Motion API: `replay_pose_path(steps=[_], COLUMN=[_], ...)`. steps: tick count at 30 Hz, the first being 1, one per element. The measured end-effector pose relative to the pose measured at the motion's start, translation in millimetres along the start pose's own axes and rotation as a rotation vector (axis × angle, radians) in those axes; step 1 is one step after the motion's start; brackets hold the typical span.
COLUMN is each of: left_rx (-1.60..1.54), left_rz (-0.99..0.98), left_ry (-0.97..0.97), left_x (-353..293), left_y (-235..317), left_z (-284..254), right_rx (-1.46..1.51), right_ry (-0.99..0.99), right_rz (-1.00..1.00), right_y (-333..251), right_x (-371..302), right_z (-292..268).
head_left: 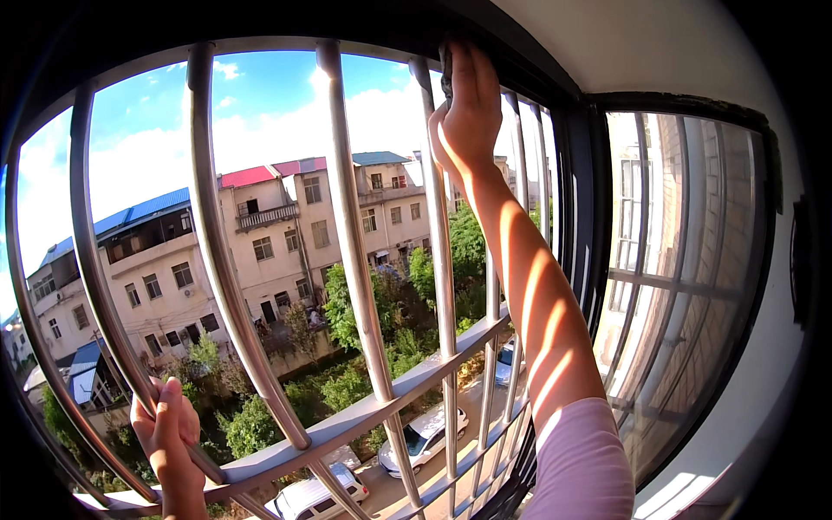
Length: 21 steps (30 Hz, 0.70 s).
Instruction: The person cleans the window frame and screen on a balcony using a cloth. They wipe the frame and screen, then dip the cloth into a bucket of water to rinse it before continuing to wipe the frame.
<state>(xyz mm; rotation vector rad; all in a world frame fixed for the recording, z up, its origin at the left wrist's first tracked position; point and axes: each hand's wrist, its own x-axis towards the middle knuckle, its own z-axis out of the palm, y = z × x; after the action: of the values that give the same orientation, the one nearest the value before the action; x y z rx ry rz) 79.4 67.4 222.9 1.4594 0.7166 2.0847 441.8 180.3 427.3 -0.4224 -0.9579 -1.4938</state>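
Observation:
At the lower left, my left hand (pixel 166 429) is closed around an upright metal bar (pixel 87 251) of the window grille. My right arm reaches high, and my right hand (pixel 474 108) presses a dark, crumpled cloth (pixel 446 74) against the top of the dark window frame (pixel 529 56). Its fingers point upward over the cloth, most of which they hide. Just beside the right wrist runs another upright grille bar (pixel 440 260). Stripes of sunlight and shadow fall across the right forearm.
A horizontal grille rail (pixel 347 418) crosses the bars low down. To the right stands a glass window pane (pixel 685 260) in a dark frame, beside a white wall (pixel 737 442). Beyond the grille, far below, are trees, parked vehicles (pixel 425 440) and pale buildings (pixel 286 230).

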Motion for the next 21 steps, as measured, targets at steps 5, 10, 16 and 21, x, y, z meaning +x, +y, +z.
replay_pose_path(steps=[5, 10, 16, 21], left_rx=[0.001, 0.03, 0.076, 0.045], left_rz=[-0.062, -0.114, -0.173, -0.167], left_ry=[0.043, 0.06, 0.105, 0.108], left_x=[-3.1, -3.6, -2.2, -1.3], left_y=[0.6, 11.1, 13.4, 11.7], left_z=[8.5, 7.2, 9.7, 8.2], right_rx=[-0.246, -0.401, -0.448, -0.437], right_ry=[-0.055, -0.313, -0.422, -0.367], right_rz=[0.246, 0.631, 0.685, 0.514], right_y=[82.0, 115.0, 50.4, -8.0], right_x=[-25.4, -28.4, 3.1, 17.7], right_z=[-9.1, -2.9, -3.3, -6.2])
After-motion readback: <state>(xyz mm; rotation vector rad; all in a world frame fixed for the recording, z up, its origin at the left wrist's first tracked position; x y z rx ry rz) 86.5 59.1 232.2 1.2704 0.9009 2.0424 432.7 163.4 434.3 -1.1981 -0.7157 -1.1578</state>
